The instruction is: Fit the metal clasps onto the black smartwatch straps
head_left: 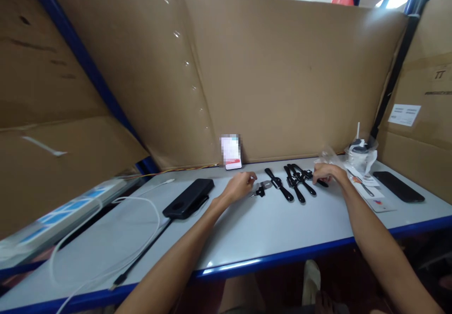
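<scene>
Cardboard walls (300, 78) box in a pale tabletop (282, 234), with black spokeshaves (278, 185) fanned across it!
Clock centred on the tabletop: those spokeshaves lie at one o'clock, and at two comes the right hand (328, 172), fingers bent down over the rightmost one; whether they pinch it, I can't tell. Over at eleven, the left hand (240, 185), fingers loosely curled, just beside a small black-and-metal part (260, 191); whether it grips anything, can't tell either! Farther out at eleven stands a lit phone (232, 153); nine, a black power bank (187, 198); three, a black smartphone (399, 187) lying flat.
</scene>
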Available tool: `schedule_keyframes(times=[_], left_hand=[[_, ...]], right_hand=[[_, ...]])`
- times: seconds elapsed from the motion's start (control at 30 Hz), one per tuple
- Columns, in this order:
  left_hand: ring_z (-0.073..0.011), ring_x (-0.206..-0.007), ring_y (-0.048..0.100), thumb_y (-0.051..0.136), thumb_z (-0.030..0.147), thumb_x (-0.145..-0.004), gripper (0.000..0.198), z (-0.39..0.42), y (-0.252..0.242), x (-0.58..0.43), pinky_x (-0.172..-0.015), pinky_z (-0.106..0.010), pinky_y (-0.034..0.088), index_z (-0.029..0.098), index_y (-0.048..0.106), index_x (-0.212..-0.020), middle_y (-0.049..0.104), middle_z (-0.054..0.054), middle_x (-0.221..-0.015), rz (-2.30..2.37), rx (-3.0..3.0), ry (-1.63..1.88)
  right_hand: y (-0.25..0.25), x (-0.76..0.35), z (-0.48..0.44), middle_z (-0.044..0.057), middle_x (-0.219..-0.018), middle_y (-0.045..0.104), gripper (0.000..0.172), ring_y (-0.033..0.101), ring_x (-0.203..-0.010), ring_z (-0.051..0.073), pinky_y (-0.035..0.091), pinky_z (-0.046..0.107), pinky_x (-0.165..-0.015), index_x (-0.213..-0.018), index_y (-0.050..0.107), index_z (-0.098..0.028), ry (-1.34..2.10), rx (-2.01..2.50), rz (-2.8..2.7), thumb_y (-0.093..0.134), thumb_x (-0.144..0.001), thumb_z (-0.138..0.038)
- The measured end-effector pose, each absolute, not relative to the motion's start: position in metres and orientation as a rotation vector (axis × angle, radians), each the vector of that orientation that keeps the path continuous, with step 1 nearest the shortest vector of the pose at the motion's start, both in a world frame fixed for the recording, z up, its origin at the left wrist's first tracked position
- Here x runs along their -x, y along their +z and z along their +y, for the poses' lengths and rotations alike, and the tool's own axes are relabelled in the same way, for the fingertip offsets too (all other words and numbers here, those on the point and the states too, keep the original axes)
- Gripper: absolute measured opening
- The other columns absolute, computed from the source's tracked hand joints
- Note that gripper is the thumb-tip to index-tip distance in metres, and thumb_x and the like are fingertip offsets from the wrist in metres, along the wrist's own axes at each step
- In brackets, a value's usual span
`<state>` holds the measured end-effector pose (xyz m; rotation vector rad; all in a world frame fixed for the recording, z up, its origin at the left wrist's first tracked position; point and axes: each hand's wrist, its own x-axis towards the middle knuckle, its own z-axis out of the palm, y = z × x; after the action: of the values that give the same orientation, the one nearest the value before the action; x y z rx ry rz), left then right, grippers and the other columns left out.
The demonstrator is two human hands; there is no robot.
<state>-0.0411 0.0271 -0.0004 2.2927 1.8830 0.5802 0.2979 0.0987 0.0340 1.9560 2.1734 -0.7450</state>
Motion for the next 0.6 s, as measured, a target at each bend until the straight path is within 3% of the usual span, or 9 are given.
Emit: schedule_keyframes(times=[0.33,0.6], left_hand=[[-0.0226,-0.089,0.065,0.047,0.021,-0.087,0.03,0.022,0.005,0.032,-0.075,-0.028,0.042,0.02,0.073,-0.102,0.073,-0.011,-0.098,1.94,-2.311,0.587],[-0.0239,-0.088,0.065,0.048,0.021,-0.086,0.028,0.014,0.013,0.027,-0.073,-0.029,0.041,0.02,0.073,-0.1,0.073,-0.012,-0.094,1.959,-2.326,0.547]], right_hand=[[0.038,-0.301,0.094,-0.001,-0.057,0.055,0.015,0.051,-0.053,0.012,0.044,0.024,-0.054,-0.067,0.064,-0.013,-0.704,-1.937,2.257,0.064,-0.077,-0.024],[0.035,-0.303,0.097,0.0,-0.047,0.053,0.034,0.047,-0.042,0.009,0.039,0.021,-0.046,-0.052,0.051,-0.015,-0.813,-1.943,2.173,0.063,-0.082,-0.026]])
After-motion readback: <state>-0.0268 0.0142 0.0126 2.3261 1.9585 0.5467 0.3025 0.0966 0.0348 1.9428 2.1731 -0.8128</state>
